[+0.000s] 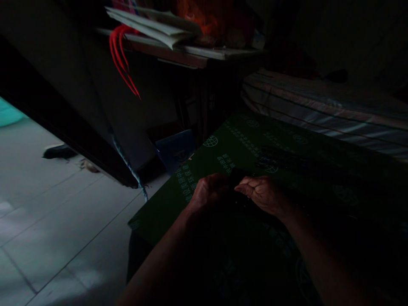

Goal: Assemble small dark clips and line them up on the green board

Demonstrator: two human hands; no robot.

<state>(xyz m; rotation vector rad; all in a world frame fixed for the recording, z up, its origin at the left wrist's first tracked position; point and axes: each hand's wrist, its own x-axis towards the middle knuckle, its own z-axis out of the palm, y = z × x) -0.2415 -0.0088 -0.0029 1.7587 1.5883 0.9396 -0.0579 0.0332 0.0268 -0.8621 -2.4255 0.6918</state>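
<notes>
Your left hand (208, 191) and right hand (259, 193) were curled closed, pinching a black piece (238, 173) between them over the green printed board (165, 206). Dark strips (283, 157) lay beyond your right; what was finished couldn't be told.

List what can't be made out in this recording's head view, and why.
All in the head view:
Dark item between the hands: shape and material, lost in shadow.
Left hand: fingertips, in shadow.
Right hand: its grip, too dark to read.
Orange thing: top, cut off by the upper edge.
Teal thing: rest, cut off by the left edge.
</notes>
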